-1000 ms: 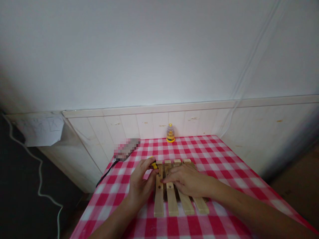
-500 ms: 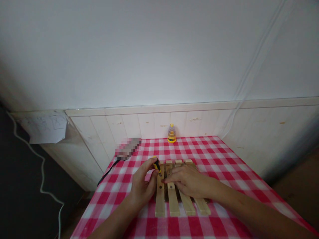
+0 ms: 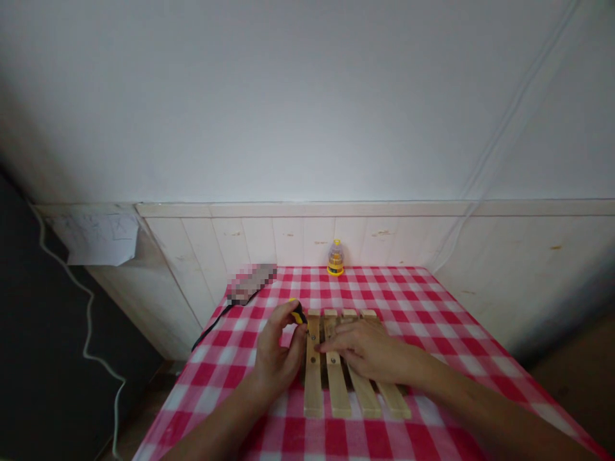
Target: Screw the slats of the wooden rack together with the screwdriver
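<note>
Holding a yellow-and-black screwdriver (image 3: 300, 314) between thumb and fingers, the left hand (image 3: 277, 349) works at the left edge of a slatted wooden piece (image 3: 339, 392), which lies on a red-and-white checked tablecloth (image 3: 269, 432). The right hand (image 3: 368, 347), gripping nothing in its fingers, lies across the slatted piece, forefinger apparently on the leftmost slat. A clear, yellow-based container (image 3: 336, 261) stands beyond the piece, by the wall. Good practice here would be to stand the leaning screwdriver upright over the upper screw head (image 3: 313, 337) on the leftmost slat, seat its tip fully and press straight down while turning; a slanted tip would likely slip. The right palm should bear down, forefinger clear of the tip. Compared with half a second earlier, the screwdriver leans more, its tip shifted off that screw toward the slatted piece's left edge; the right hand keeps its place.
</note>
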Motion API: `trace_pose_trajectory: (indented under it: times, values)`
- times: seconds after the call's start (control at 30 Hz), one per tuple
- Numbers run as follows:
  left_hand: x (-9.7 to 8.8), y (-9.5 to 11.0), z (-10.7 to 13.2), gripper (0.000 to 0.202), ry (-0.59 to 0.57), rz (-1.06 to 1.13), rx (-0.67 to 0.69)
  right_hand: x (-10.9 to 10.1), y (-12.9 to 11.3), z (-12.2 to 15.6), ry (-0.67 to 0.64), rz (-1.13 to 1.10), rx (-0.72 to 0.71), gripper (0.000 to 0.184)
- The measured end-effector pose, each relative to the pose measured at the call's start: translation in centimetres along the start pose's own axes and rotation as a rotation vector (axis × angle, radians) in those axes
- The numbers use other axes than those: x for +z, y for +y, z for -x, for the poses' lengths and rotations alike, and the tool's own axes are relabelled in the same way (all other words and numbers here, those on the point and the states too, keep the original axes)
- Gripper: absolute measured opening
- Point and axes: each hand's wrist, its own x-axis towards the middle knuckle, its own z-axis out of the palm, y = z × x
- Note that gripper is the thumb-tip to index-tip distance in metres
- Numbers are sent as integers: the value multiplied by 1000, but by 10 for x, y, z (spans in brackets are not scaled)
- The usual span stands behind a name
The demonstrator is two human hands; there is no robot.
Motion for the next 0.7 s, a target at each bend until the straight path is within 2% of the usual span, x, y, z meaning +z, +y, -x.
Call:
trace_pose_trajectory:
  times: [0.23, 0.4, 0.5, 0.57, 0.6, 0.7]
  values:
    - [-1, 6, -1, 49, 52, -44, -32, -17, 1, 1, -103, -175, 59, 35]
    - [-5, 10, 2, 48, 1, -1, -110, -45, -1, -2, -199, -272, 66, 30]
    - [-6, 13, 6, 49, -15, -3, -124, -57, -13, 3, -231, -247, 91, 28]
    - [-7, 13, 8, 49, -13, -15, -125, -58, -32, 17, -178, -164, 87, 29]
    - [-8, 13, 10, 49, -10, -20, -136, -56, -44, 27, -89, -116, 110, 30]
    - [-9, 12, 14, 51, -15, -11, -198, -37, -77, 71, 286, 23, 182, 35]
